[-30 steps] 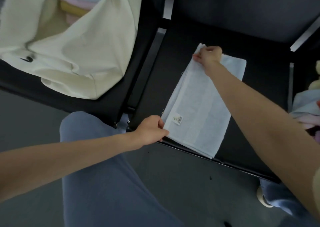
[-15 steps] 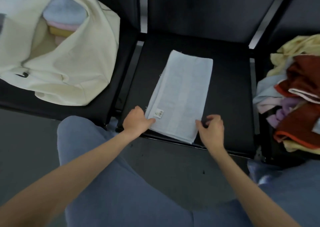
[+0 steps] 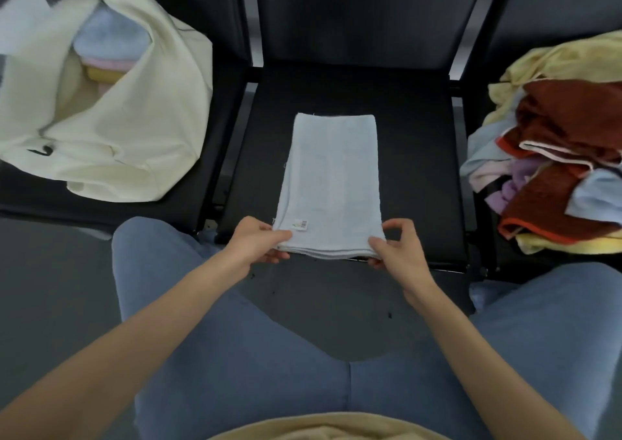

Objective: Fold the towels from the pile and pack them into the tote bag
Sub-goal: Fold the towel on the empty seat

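A light blue towel [image 3: 331, 184], folded into a long strip, lies on the middle black seat [image 3: 414, 157]. My left hand [image 3: 257, 241] pinches its near left corner, beside a small label. My right hand [image 3: 397, 248] pinches the near right corner. The near edge is lifted slightly off the seat's front. A cream tote bag [image 3: 134, 126] lies on the left seat, its mouth open, with folded blue, pink and yellow towels [image 3: 107, 49] inside. The pile of unfolded towels [image 3: 555, 157] in red-brown, yellow, purple and blue sits on the right seat.
The three black seats are joined in a row with dark backrests [image 3: 363, 15] behind them. My knees in blue jeans [image 3: 235, 355] are below the seat's front edge, over a dark grey floor [image 3: 50, 288].
My right hand came from the towel's far end to its near right corner and now pinches it. The left hand kept hold of the near left corner. The view turned right, showing the pile.
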`<state>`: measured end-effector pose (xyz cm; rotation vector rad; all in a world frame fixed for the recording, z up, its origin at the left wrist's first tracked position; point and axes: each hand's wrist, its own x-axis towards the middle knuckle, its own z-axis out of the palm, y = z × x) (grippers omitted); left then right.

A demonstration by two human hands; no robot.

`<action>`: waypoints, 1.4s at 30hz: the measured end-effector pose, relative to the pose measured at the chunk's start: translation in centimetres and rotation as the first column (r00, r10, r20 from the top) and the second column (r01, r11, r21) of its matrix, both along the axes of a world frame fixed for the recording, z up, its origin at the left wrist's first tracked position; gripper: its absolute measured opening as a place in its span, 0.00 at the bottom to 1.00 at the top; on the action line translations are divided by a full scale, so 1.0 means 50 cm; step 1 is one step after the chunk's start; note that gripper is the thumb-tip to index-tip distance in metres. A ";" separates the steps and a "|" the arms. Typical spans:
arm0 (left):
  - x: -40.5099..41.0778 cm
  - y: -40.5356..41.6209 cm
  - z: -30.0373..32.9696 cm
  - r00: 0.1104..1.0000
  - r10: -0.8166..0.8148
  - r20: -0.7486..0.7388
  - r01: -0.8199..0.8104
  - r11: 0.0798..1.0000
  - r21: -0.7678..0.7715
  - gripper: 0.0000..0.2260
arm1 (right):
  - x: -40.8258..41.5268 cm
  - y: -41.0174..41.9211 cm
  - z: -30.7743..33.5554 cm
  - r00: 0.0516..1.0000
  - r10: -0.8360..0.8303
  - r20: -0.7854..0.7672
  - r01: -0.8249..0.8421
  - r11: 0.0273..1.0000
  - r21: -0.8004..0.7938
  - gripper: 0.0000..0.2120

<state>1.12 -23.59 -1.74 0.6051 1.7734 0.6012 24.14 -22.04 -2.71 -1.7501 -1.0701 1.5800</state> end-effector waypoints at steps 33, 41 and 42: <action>-0.032 0.059 -0.103 0.325 -0.507 -0.798 0.909 0.400 0.116 0.21 | 0.016 0.110 -0.112 0.228 0.446 0.865 -0.886 0.463 -0.005 0.39; -0.005 0.071 -0.079 0.375 -0.475 -0.796 0.854 0.510 0.099 0.07 | 0.041 0.103 -0.069 0.409 0.360 0.839 -0.824 0.541 0.169 0.11; -0.004 0.070 -0.072 0.497 -0.453 -0.740 0.796 0.578 0.181 0.06 | 0.049 0.100 -0.056 0.471 0.388 0.792 -0.782 0.600 0.171 0.09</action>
